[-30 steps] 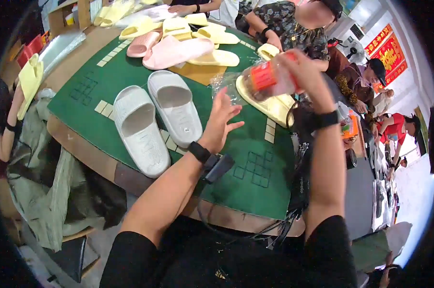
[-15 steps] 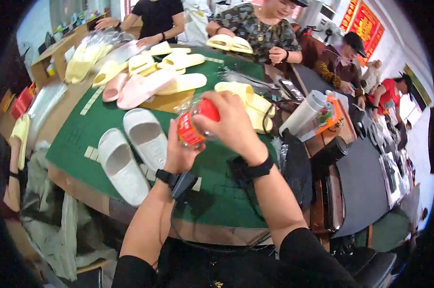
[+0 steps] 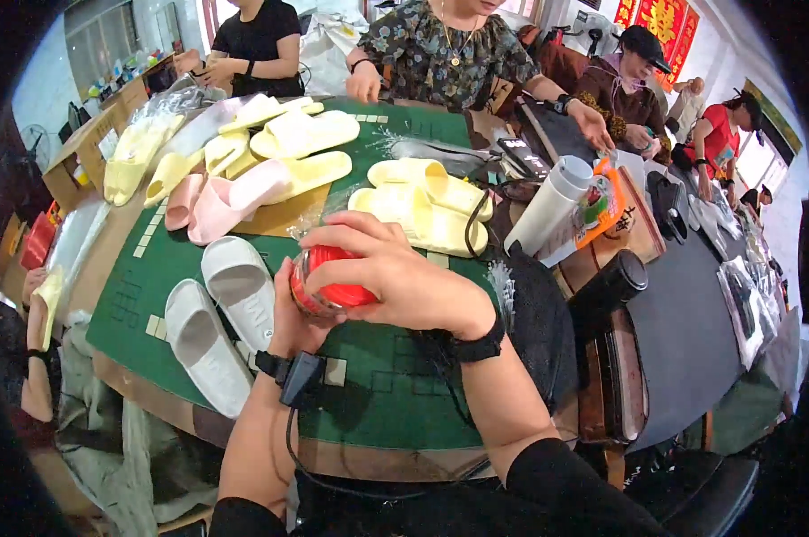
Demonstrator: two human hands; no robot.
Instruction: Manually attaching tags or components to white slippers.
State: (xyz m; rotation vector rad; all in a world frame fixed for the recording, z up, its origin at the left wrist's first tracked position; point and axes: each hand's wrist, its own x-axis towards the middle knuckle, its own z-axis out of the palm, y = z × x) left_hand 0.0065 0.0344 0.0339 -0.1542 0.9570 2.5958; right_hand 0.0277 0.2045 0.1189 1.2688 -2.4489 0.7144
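Over the front middle of the table, both my hands are closed on a clear plastic jar with a red lid point(image 3: 349, 294). My left hand point(image 3: 290, 324) wraps the jar's body from below and the left. Across the red lid curl the fingers of my right hand point(image 3: 409, 279), which partly hide it. The lid is turned up toward me; what the jar contains cannot be made out. Just left of my left hand lie two pale grey slides point(image 3: 206, 353). Beyond my right hand rests a pair of yellow slides point(image 3: 418, 222).
More yellow slides point(image 3: 306, 134) and pink slides point(image 3: 234, 204) lie on the green mat point(image 3: 136, 282). A white flask point(image 3: 549, 206), a black tumbler point(image 3: 615, 279) and a black mesh bag point(image 3: 534, 322) stand to the right. Several people work around the tables.
The jar has tipped so its lid faces me more, and my right hand has turned over the lid. The person across no longer holds a pair of yellow slides. My view has shifted slightly.
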